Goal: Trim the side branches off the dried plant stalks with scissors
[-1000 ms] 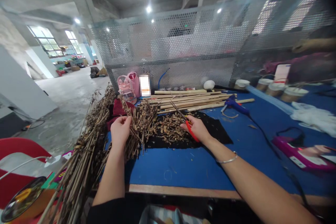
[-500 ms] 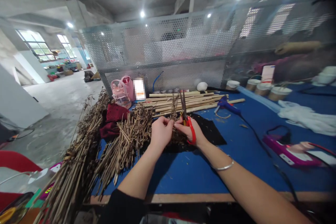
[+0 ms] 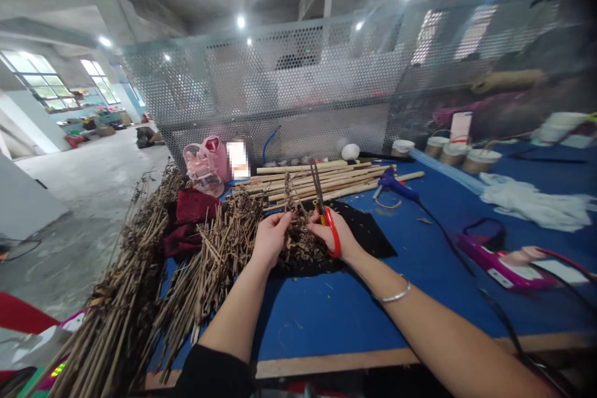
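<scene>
My right hand has red-handled scissors hooked in it, their dark blades pointing up and away. A dried plant stem stands up at the fingers of my left hand, which are pinched together on it. Between and below both hands lie crumbled dried leaves and bits on a black cloth. To the left of my left hand rests a pile of cut dried stems. A larger bundle of long dried stalks leans farther left, over the table's edge.
Pale wooden sticks lie behind my hands. A blue glue gun, a purple power strip, white gloves and several small tubs are to the right. A pink bottle and maroon cloth sit left, before a perforated metal screen.
My hands have moved apart; they were close together at the stem. The whole view has shifted slightly, so things appear farther left. The scissors remain in my right hand.
</scene>
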Available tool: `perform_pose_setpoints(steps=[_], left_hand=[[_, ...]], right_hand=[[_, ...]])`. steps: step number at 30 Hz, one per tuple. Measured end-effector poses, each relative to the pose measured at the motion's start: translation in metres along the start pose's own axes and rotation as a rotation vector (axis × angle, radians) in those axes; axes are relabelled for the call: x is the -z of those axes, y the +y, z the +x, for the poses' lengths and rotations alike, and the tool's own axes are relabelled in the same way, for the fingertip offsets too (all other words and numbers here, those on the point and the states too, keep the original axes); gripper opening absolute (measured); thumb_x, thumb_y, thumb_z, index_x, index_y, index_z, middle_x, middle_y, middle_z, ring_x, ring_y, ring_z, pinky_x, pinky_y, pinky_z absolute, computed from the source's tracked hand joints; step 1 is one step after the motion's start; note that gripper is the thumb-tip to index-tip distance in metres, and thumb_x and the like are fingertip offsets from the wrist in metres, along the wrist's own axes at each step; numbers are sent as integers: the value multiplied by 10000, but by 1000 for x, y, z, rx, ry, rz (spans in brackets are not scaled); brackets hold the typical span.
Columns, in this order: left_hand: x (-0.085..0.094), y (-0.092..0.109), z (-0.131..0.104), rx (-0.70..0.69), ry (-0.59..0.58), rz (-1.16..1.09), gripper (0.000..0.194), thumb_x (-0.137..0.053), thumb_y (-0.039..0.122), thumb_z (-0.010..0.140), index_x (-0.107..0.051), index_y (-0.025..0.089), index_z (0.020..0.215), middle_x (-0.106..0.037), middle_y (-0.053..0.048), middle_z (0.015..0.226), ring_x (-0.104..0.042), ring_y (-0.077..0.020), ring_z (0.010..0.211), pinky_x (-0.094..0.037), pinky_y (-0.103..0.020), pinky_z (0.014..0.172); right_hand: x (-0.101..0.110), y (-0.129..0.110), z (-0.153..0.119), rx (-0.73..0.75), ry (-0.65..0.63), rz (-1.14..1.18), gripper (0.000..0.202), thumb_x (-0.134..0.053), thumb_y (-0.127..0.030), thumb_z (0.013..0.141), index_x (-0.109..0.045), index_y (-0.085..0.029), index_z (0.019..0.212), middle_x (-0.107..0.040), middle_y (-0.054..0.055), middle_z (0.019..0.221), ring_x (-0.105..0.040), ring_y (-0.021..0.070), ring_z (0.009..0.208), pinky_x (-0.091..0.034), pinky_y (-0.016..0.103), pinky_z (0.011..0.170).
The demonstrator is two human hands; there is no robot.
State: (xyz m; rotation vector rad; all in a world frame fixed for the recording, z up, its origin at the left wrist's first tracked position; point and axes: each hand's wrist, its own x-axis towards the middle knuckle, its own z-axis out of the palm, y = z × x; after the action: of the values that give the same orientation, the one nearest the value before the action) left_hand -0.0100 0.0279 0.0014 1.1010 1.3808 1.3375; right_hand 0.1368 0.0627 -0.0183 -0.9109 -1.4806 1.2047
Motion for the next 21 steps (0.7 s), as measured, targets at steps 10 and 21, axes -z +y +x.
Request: perform_pose_setpoints(steps=[10, 21], left_hand=[[64, 12, 7, -65, 301, 995, 279, -508, 361, 752, -697, 169, 827, -682, -126, 816, -608, -230, 775, -402, -294, 695], [32, 30, -5, -419, 395, 546, 427, -489, 461, 771, -615, 137, 1018, -637, -106, 871, -592, -185, 780, -444, -294, 748]], right_hand=[[13, -9, 6, -131, 21, 172, 288, -626, -263, 571, -379, -207, 709, -441, -80, 558, -347, 51, 398, -221, 187, 372], [6, -4, 0, -7, -116, 22, 309, -677, -291, 583, -422, -195, 728, -514, -48, 636, -438, 78, 505, -365, 222, 492]])
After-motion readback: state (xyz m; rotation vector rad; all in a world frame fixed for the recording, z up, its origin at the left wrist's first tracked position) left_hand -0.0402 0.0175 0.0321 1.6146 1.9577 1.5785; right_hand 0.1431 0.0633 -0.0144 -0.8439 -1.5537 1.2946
